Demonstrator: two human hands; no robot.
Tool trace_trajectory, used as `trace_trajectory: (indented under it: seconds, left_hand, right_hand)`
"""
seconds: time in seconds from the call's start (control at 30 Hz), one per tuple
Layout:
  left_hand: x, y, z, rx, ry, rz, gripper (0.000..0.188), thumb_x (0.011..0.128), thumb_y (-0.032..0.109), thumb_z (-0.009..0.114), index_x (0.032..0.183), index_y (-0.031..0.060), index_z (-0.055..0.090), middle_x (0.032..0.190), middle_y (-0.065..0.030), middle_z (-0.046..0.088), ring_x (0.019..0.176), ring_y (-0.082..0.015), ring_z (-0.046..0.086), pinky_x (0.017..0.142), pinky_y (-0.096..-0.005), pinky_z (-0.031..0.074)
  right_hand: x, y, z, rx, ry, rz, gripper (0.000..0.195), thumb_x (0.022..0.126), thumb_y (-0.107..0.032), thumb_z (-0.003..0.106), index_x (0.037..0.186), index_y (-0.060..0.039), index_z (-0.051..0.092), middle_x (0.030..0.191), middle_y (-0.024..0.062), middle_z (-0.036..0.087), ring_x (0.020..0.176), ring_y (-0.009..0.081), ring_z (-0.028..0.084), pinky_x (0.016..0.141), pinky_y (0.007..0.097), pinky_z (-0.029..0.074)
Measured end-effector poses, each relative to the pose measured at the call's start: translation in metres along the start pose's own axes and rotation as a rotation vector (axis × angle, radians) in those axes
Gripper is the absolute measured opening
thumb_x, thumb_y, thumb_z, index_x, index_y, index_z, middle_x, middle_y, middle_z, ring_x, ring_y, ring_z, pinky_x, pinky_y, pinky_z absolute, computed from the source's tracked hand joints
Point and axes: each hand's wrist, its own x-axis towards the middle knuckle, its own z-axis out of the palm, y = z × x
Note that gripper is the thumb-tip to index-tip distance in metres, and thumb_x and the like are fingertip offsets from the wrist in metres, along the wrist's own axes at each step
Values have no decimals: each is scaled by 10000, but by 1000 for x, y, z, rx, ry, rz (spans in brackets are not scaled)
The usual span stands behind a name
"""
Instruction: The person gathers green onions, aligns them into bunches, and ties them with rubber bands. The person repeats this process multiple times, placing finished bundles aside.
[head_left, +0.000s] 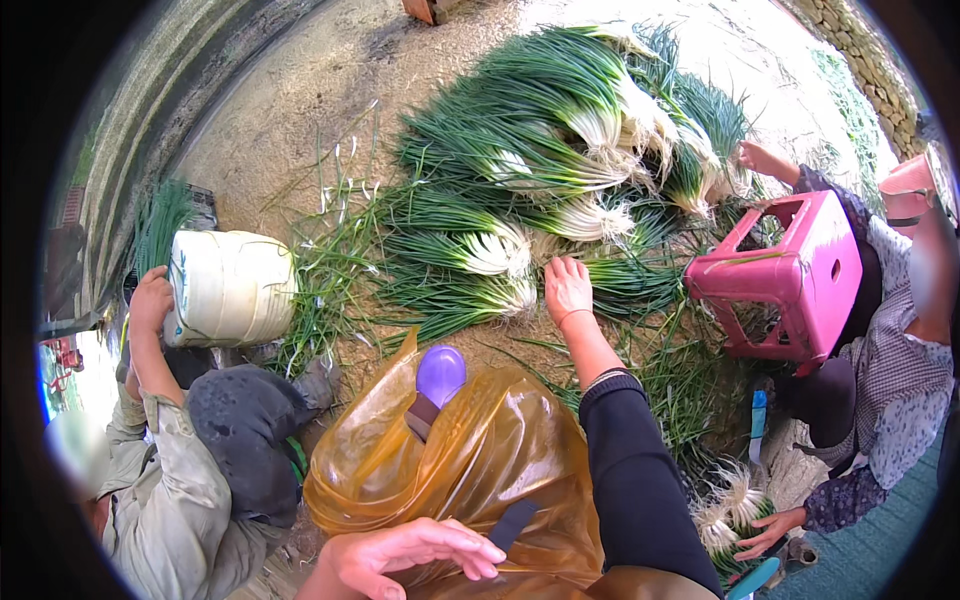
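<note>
My right hand (568, 290) reaches out to the green onion bunches, its curled fingers over the root end of one bunch (634, 285) whose leaves point right. The fingertips are hidden, so a firm grip cannot be made out. Just left of this hand lies another bunch with white bulbs and roots (517, 296). My left hand (420, 551) hovers above the orange plastic apron (517, 442) on my lap, fingers loosely spread and holding nothing. A purple rounded toe of a shoe (442, 373) shows beyond the apron.
A large heap of green onions (555, 112) lies ahead, with loose trimmings (330, 277) leftward. Beside a co-worker on the left stands a white plastic container (232, 289). On the right are a pink plastic stool (806, 277), a blue-handled knife (757, 424) and another co-worker's hand (772, 532) at bunches.
</note>
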Motion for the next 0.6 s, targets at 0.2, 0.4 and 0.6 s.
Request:
trace_trajectory:
  seconds: [0.2, 0.4, 0.6]
  left_hand:
    - [10, 20, 1, -24, 116, -44, 809, 860, 376, 725, 1455, -20, 345, 1429, -283, 397, 1268, -370, 481, 1051, -463, 382]
    - [17, 25, -9, -43, 102, -60, 794, 871, 382, 711, 1449, -24, 349, 1424, -271, 402, 1262, -352, 487, 1048, -456, 386]
    - [21, 19, -16, -42, 37, -34, 759, 915, 352, 664, 1486, 4, 305, 1451, -330, 354, 1303, -408, 451, 1066, -511, 361]
  right_hand:
    - [31, -27, 12, -283, -101, 18, 347, 927, -176, 467, 1231, -26, 545, 1319, 171, 482, 1226, 371, 453, 1092, 509, 303]
    - [23, -13, 0, 18, -57, 39, 293, 868, -182, 572, 1133, -56, 585, 1330, 192, 499, 1230, 334, 498, 1070, 490, 340]
    - [38, 25, -79, 218, 531, 305, 486, 822, -212, 697, 1257, -71, 533, 1250, 166, 580, 1115, 356, 576, 991, 474, 447]
